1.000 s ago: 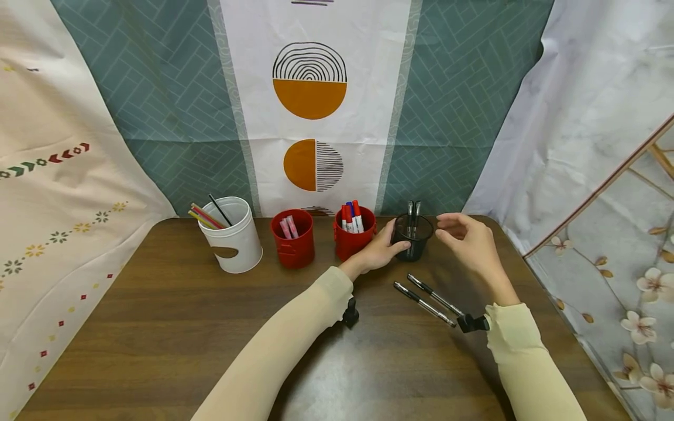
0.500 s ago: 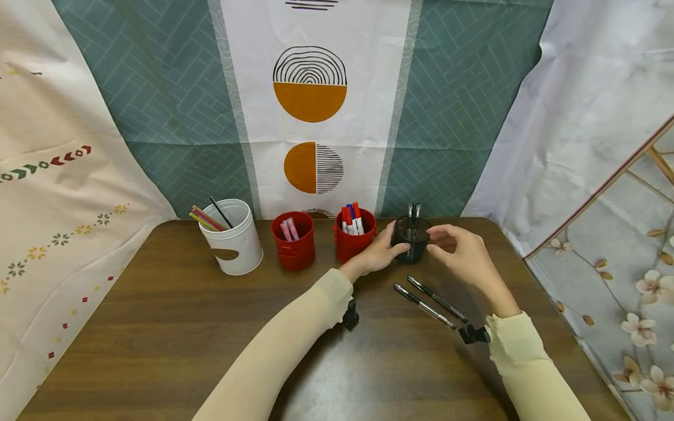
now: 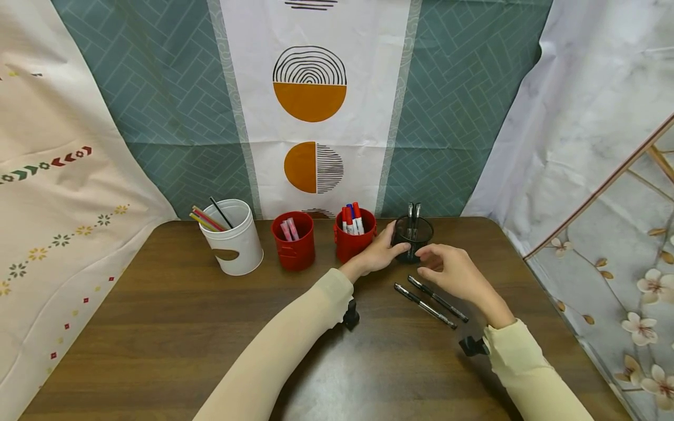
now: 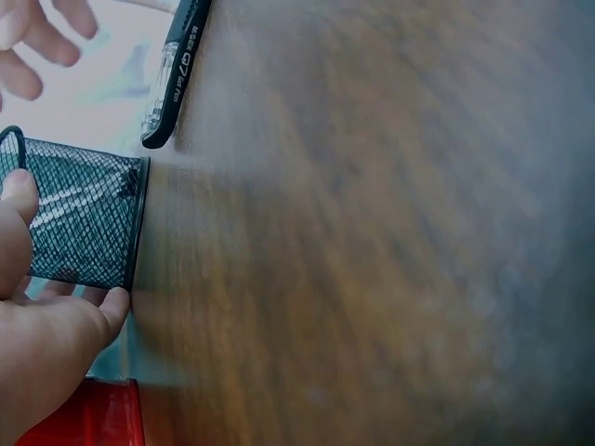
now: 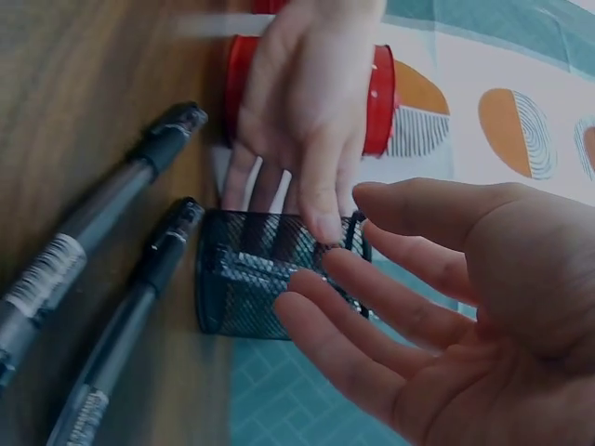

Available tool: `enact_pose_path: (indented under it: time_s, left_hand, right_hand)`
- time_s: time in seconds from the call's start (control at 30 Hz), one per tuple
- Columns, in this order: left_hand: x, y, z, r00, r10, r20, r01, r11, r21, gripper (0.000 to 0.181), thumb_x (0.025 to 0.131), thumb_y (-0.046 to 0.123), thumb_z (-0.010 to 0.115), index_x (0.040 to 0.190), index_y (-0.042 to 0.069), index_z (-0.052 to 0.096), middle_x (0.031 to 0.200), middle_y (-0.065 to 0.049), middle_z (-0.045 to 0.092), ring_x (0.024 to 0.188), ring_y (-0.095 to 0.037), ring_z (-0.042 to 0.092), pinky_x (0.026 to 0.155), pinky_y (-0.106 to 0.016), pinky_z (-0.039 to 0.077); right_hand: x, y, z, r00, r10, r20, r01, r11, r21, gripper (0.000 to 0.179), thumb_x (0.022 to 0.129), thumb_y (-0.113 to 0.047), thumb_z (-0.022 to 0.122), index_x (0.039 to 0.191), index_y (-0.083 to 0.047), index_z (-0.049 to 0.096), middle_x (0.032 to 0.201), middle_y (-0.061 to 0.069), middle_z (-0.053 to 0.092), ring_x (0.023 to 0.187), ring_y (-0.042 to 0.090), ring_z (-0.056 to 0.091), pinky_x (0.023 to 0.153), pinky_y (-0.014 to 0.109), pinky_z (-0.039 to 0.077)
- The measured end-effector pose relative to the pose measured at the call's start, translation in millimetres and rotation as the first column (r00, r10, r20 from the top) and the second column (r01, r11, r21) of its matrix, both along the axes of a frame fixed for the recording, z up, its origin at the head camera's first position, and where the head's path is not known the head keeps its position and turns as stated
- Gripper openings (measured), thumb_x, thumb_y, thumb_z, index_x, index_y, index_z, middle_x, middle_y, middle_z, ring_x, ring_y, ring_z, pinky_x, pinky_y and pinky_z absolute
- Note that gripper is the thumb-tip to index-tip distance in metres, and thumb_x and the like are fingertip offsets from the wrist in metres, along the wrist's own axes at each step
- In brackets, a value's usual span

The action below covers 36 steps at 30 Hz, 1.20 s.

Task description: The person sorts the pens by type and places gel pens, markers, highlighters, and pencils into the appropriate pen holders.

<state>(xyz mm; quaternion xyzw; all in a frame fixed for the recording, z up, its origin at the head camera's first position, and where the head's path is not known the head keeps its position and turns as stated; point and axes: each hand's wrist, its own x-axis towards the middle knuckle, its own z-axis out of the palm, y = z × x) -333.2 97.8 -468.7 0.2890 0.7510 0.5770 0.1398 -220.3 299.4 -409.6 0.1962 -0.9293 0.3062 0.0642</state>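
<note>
My left hand (image 3: 376, 251) grips a small black mesh pen cup (image 4: 88, 214), its thumb on the near side and the fingers behind. Two clear-capped gel pens (image 3: 411, 210) stand upright in that cup. My right hand (image 3: 455, 272) is just in front and to the right of the cup, loosely curved and holding nothing. In the right wrist view its fingertips overlap the mesh. On the table below lie two more black gel pens, the nearer pen (image 3: 425, 306) and the farther pen (image 3: 438, 299), side by side and slanted.
Left of the mesh cup stands a red cup (image 3: 355, 245) with red and blue markers. Farther left are another red cup (image 3: 296, 256) with pink sticks and a white bucket (image 3: 239, 248) with colored pencils. A patterned cloth (image 3: 453, 117) hangs behind the brown wooden table (image 3: 210, 339).
My right hand has come from the right side of the mesh cup toward me and slightly left, nearer the lying pens. The left hand has stayed on the cup.
</note>
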Motion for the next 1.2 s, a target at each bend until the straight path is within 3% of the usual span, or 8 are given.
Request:
enact_pose_path:
  time_s: [0.2,0.43,0.63,0.8,1.2]
  left_hand:
    - [-1.5,-0.1,-2.0,1.0,0.001,0.002,-0.001,1.0,-0.008,0.075,0.108,0.02,0.064,0.169,0.013,0.02,0.165,-0.009,0.041,0.15,-0.023,0.043,0.126,-0.045,0.034]
    - [-2.9,0.1,-2.8,1.0,0.007,0.004,-0.006,1.0,-0.019,0.077,0.108,0.024,0.064,0.169,0.013,0.018,0.167,-0.01,0.039,0.152,-0.024,0.041,0.126,-0.046,0.033]
    - [-4.2,1.3,-3.9,1.0,-0.003,-0.005,0.003,1.0,-0.004,0.076,0.109,0.021,0.063,0.169,0.013,0.019,0.166,-0.01,0.04,0.151,-0.022,0.042,0.125,-0.043,0.035]
    - [-4.5,0.8,-4.5,1.0,-0.006,-0.001,0.006,1.0,-0.005,0.076,0.109,0.022,0.063,0.17,0.014,0.018,0.167,-0.008,0.04,0.151,-0.021,0.041,0.125,-0.042,0.035]
    - [-3.7,2.0,-3.9,1.0,-0.01,0.008,0.01,1.0,0.016,0.075,0.109,0.02,0.063,0.169,0.014,0.02,0.165,-0.009,0.042,0.148,-0.021,0.046,0.123,-0.04,0.039]
  right_hand:
    - [4.8,-3,-8.2,0.998,0.037,0.054,-0.039,0.999,0.037,0.03,0.092,-0.006,0.081,0.121,0.0,0.072,0.108,0.016,0.076,0.091,0.025,0.076,0.081,0.049,0.063]
    - [8.9,-5,-13.1,0.985,0.071,0.159,-0.082,0.995,0.061,0.028,0.092,-0.009,0.082,0.118,0.0,0.073,0.1,0.008,0.076,0.087,0.018,0.071,0.076,0.039,0.061]
    - [10.1,-9,-15.9,0.979,0.096,0.178,-0.121,0.983,0.135,0.029,0.091,-0.009,0.083,0.117,-0.001,0.075,0.095,0.006,0.075,0.079,0.011,0.067,0.071,0.033,0.058]
    - [12.9,-12,-18.0,0.977,0.074,0.199,-0.11,0.978,0.179,0.029,0.089,-0.008,0.084,0.115,-0.002,0.075,0.09,0.004,0.074,0.078,0.012,0.066,0.07,0.037,0.057]
    - [17.4,-17,-20.8,0.974,0.07,0.215,-0.12,0.967,0.226,0.025,0.085,-0.002,0.086,0.107,-0.002,0.074,0.077,-0.001,0.066,0.066,0.01,0.058,0.065,0.034,0.054]
